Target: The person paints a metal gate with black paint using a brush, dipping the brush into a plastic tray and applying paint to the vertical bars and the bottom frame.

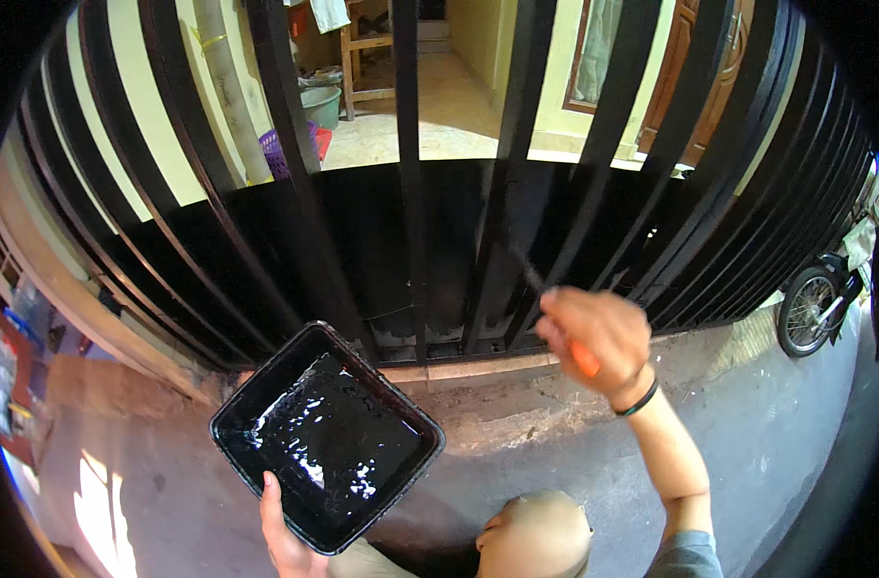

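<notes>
My left hand point(281, 530) grips the near edge of a black rectangular paint tray point(232, 438), thumb over its rim. Glossy black paint point(362, 438) lies in the tray, with white light reflections on it. In front stands a black slatted metal gate point(410, 96) with a solid dark lower panel. My right hand point(598, 337), slightly blurred, is closed around an orange-handled paint tool point(584, 358). Its thin dark shaft points up and left toward the gate slats; the working end is lost against the black metal, so contact cannot be told.
My bare knee point(540, 535) is at the bottom middle, above grey pavement point(747, 424). A low concrete ledge point(487, 414) runs under the gate. To the right stands a motorcycle wheel point(810, 310). Behind the slats are a purple basket point(275, 152), a green tub point(321, 106) and a wooden rack point(367, 43).
</notes>
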Action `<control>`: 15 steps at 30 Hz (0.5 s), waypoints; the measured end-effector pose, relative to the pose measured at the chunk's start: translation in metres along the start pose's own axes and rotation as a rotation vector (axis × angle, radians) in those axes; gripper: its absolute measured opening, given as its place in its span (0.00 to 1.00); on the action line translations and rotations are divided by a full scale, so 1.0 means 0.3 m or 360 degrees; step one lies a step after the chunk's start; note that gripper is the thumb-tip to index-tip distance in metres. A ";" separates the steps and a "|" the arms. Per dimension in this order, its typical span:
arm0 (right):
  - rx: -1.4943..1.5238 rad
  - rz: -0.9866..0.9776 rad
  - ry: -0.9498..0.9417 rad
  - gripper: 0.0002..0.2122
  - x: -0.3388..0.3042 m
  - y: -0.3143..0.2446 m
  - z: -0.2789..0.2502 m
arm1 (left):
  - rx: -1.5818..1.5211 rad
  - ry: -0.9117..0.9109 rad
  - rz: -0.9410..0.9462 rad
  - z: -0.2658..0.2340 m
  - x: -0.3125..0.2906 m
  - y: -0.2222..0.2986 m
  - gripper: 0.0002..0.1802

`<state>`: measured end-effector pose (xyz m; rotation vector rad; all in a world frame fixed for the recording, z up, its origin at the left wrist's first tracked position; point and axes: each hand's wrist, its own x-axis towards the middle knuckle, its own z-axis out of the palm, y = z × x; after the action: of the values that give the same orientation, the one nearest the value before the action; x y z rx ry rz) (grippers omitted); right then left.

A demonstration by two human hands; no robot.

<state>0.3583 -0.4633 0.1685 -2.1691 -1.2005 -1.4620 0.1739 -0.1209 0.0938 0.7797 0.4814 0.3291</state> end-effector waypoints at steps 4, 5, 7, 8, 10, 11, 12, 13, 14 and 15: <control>-0.0045 0.0059 0.0334 0.09 0.205 0.094 -0.069 | -0.0044 -0.0029 -0.0044 0.003 0.014 -0.016 0.27; -0.0070 0.0112 0.0401 0.09 0.241 0.094 -0.088 | -0.0026 -0.0029 -0.0036 0.001 0.015 -0.017 0.27; -0.0215 0.0006 0.0495 0.10 0.273 0.096 -0.107 | 0.0008 -0.0028 -0.0021 -0.003 0.018 -0.013 0.27; -0.0242 -0.0085 0.0503 0.12 0.273 0.092 -0.105 | -0.0013 -0.0030 -0.0041 0.002 0.016 -0.010 0.27; -0.0301 -0.0183 0.0262 0.16 0.196 0.077 -0.076 | -0.0040 -0.0028 -0.0068 0.016 0.009 -0.001 0.28; -0.0320 -0.0254 0.0134 0.17 0.130 0.069 -0.051 | -0.0042 -0.0024 -0.0063 0.011 0.009 0.001 0.28; -0.0285 -0.0240 0.0037 0.18 0.061 0.046 -0.020 | -0.0044 -0.0019 -0.0056 -0.004 0.008 0.004 0.28; -0.0197 -0.0208 -0.0047 0.17 0.011 0.013 -0.001 | -0.0068 -0.0023 -0.0045 -0.012 0.016 0.000 0.28; -0.0167 -0.0183 -0.0091 0.16 -0.034 -0.020 0.005 | -0.0095 -0.0077 -0.0055 -0.012 0.023 -0.002 0.28; -0.0126 -0.0111 -0.0137 0.16 -0.050 -0.049 -0.005 | -0.0117 -0.0124 -0.0073 -0.011 0.021 -0.002 0.28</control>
<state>0.3441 -0.4625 0.1532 -2.2856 -1.2799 -1.4816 0.1775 -0.1164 0.0895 0.7063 0.4112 0.2715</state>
